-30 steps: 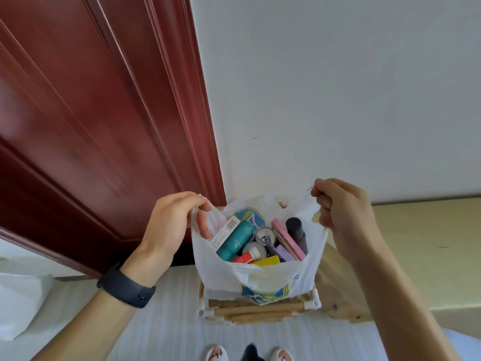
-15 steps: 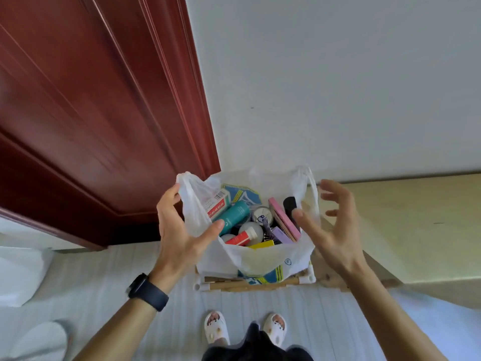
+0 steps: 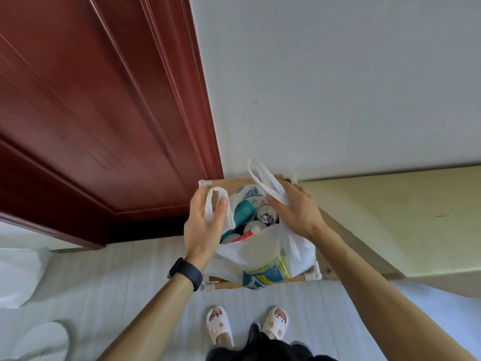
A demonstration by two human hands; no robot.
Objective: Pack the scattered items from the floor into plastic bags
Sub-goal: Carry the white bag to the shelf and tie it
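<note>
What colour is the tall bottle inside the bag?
Teal bottle, seen in the head view, the only one.

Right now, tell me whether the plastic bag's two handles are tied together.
No, the left handle and right handle stand apart, untied, above the open plastic bag.

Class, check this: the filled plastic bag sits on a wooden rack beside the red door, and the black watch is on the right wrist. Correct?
No. The head view shows the black watch on the left wrist. Otherwise right: the plastic bag sits on the wooden rack beside the red door.
</note>
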